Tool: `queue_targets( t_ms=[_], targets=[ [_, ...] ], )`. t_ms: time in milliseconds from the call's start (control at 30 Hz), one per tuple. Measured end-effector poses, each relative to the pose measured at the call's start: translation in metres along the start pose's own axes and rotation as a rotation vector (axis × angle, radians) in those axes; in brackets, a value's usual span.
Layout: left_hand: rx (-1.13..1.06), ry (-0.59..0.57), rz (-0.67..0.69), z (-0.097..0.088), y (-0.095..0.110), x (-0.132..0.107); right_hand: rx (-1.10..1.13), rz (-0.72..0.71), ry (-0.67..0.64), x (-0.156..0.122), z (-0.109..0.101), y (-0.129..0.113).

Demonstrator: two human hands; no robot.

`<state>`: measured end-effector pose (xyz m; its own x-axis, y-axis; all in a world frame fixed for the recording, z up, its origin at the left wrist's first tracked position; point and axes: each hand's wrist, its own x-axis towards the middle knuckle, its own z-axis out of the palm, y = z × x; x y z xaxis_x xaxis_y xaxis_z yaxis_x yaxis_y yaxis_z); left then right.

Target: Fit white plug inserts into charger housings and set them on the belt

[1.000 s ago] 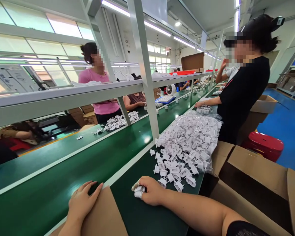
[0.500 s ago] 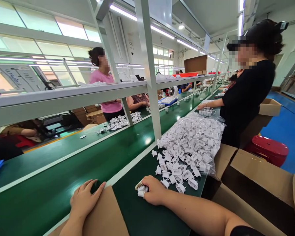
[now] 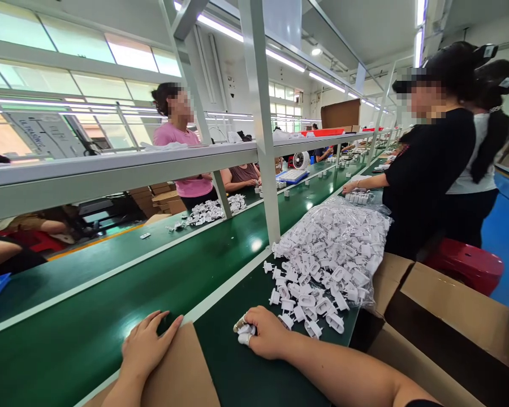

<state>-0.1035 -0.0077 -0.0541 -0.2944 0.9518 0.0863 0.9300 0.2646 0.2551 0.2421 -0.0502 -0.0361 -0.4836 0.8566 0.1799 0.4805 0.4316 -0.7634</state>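
The left hand (image 3: pixel 148 347) lies flat, fingers spread, on a brown cardboard sheet (image 3: pixel 182 376). The right hand (image 3: pixel 266 333) is closed around a small white plastic plug piece (image 3: pixel 244 332) on the green bench top (image 3: pixel 237 379). Just beyond, a loose heap of white plug pieces (image 3: pixel 309 299) sits near the bench edge, where a forearm sweep could spill some.

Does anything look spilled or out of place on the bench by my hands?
Yes: white plug parts lie scattered loose on the green bench, spilled from the clear bag beside your right hand, which grips one plug part. Nothing looks damaged.
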Motion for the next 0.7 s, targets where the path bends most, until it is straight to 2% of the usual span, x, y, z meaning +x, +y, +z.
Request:
queue_targets(
  t_ms=[400,700],
  targets=[
    [-0.041,0.051,-0.023,0.001,-0.002,0.005,-0.068,-0.014,-0.012,0.002,0.004,0.005],
    [-0.020,-0.025,0.013,0.007,-0.014,0.016,-0.161,-0.026,-0.002,0.009,0.012,0.011]
  ],
)
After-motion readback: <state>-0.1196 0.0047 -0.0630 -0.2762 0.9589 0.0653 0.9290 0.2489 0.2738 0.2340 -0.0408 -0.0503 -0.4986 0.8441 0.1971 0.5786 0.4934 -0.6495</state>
